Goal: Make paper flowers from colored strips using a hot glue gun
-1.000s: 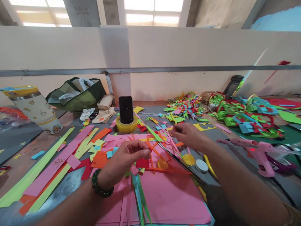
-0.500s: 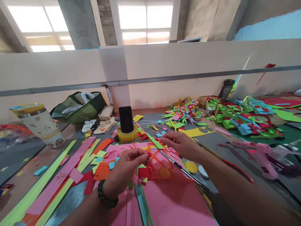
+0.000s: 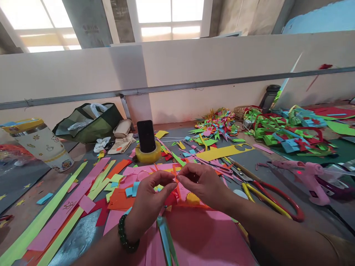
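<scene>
Over the pink sheets [image 3: 208, 236], left hand [image 3: 155, 195] and right hand [image 3: 205, 184] sit nearly fingertip to fingertip; can't tell whether either grip clamps anything. Orange strips [image 3: 179, 191] lie just beneath, yellow paper flower [image 3: 193, 198] near, scissors [image 3: 244, 176] off right. Reads as fine two-handed paper work, mid-step; next move calls for steady fingertips.

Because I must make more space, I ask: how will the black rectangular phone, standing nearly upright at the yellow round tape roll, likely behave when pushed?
The phone would probably tip easily, being tall, narrow and nearly upright. It looks smooth, so may be slippery. The tape roll lies flat, so would likely slide, not roll.
</scene>
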### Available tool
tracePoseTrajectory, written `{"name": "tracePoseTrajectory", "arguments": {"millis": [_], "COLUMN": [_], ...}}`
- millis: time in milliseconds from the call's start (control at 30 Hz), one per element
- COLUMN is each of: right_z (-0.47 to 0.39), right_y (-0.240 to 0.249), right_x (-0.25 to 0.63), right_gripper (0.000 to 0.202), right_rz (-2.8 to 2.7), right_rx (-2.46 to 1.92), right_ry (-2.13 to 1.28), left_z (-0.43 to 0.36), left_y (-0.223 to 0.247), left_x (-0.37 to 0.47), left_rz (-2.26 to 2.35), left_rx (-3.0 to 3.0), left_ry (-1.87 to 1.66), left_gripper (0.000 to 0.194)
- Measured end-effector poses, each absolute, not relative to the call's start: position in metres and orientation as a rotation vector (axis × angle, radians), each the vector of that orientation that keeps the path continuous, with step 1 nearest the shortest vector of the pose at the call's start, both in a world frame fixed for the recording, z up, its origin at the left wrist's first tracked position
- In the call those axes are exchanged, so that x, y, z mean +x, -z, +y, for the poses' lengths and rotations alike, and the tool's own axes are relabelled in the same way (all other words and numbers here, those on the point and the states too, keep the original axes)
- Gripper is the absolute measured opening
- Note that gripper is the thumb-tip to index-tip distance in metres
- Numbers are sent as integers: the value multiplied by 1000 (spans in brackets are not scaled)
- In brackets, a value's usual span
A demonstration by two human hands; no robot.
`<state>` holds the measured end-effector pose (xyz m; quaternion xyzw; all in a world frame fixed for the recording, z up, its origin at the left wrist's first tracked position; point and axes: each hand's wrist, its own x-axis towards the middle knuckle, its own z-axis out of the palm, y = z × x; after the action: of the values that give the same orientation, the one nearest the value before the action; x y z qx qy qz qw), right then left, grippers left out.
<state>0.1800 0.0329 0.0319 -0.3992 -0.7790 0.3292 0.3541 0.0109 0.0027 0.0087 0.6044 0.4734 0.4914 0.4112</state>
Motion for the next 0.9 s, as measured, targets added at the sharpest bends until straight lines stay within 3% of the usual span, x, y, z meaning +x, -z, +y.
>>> {"name": "tracePoseTrajectory", "arguments": {"millis": [333,900], "right_z": [33,32], "right_y": [-33,-31], "right_x": [178,177], "right_gripper": [28,20], "right_rz": [-1809,-1821], "right_rx": [-885,-931], "right_ry": [-1355,-1218], "left_z": [-3,0], "left_y": [-10,-4], "left_x": [7,8], "left_rz": [1328,1250], "left_rx": [1846,1878], "left_ry": [-1401,-1458], "left_gripper": [11,18]}}
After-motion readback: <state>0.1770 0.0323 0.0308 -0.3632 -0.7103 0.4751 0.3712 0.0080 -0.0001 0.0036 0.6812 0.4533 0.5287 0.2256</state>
